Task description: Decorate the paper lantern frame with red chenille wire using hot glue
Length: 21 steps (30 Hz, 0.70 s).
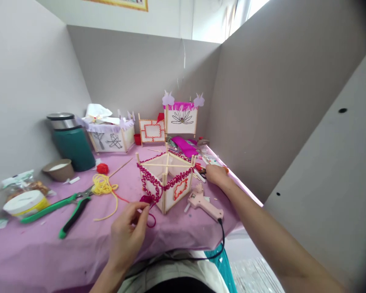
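Observation:
My left hand is at the table's front, thumb and forefinger pinching a strand of magenta yarn. The strand leads up to a wooden-stick frame with white panels, its top edges trimmed in looped magenta yarn and one panel outlined in orange. A small dark magenta bundle lies just above these fingertips. Beyond the frame's right corner, my right hand is curled low over small items; what it grips is hidden, with red and orange bits showing around it. A pink glue gun lies between the frame and my right forearm.
Green-handled pliers, yellow yarn and a red yarn ball lie left. Behind them stand a teal bottle and a bowl. Decorated panels stand at the back. Grey partitions enclose the table.

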Available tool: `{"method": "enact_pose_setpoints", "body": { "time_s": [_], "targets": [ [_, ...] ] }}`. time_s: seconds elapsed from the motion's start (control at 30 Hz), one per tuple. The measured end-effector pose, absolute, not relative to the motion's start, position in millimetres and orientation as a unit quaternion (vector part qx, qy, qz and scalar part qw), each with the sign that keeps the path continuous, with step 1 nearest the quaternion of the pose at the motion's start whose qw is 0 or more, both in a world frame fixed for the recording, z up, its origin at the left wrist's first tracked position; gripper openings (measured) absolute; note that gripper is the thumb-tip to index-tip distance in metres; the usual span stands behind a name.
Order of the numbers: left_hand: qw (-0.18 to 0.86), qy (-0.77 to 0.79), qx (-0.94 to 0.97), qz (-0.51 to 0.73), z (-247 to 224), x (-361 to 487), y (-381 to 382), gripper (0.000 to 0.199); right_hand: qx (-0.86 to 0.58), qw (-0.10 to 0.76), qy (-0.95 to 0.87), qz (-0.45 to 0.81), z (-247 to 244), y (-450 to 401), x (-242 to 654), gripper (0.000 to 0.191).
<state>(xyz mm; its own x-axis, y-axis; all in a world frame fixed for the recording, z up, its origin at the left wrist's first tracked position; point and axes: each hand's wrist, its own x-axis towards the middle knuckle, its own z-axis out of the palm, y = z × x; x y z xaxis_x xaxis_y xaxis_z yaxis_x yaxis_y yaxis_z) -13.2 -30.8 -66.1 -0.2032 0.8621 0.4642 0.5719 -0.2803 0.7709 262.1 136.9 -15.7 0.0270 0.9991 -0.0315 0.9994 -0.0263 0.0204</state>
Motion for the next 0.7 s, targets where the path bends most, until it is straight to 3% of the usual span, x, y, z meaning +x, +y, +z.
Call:
{"method": "enact_pose_setpoints", "body": {
  "time_s": [0.43,0.53,0.7],
  "targets": [
    [0.144,0.548,0.633,0.528,-63,-7,-35,0.011,0.671,0.153,0.724,-0.05,23,148,276,0.03],
    [0.141,0.543,0.64,0.525,-63,-8,-34,0.011,0.683,0.126,0.719,-0.034,26,128,286,0.026],
    [0.092,0.515,0.647,0.555,-56,-5,-32,0.01,0.713,0.03,0.701,-0.013,20,66,326,0.038]
  ]
}}
